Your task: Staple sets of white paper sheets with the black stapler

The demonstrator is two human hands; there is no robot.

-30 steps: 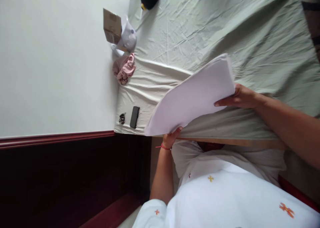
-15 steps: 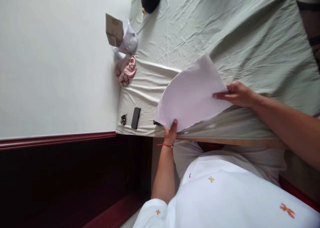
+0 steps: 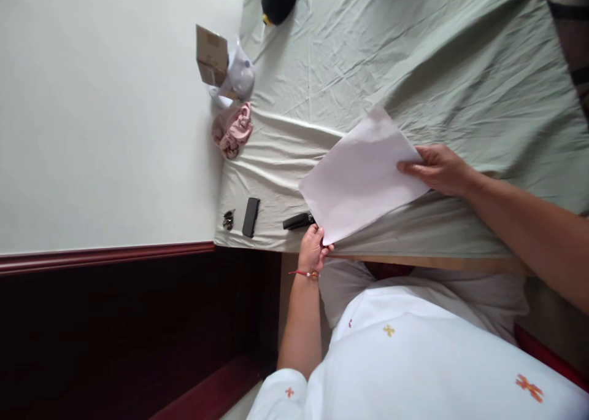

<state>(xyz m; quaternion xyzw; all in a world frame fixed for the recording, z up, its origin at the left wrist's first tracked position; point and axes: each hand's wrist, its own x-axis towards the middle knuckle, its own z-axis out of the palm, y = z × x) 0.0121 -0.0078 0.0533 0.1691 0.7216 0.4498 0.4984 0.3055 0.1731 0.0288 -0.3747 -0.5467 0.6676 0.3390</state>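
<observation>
A white paper sheet, possibly several stacked together, is held tilted above the cloth-covered table. My right hand grips its right edge, thumb on top and the other fingers partly hidden underneath. At the near left corner is my left hand, its fingers closed around the paper's edge; a red string bracelet circles that wrist. Just beyond the left hand lies a black stapler-like object, its right end close to the paper.
A dark oblong case and a small bunch of keys lie at the left. Farther back along the wall are pink cloth, a cardboard box and a black object. The wrinkled green cloth covers the table.
My left hand has shifted from lying over the paper's near edge to its corner, turning at the wrist. The sheet's left side has swung right and flattened, uncovering the black stapler-like object.
</observation>
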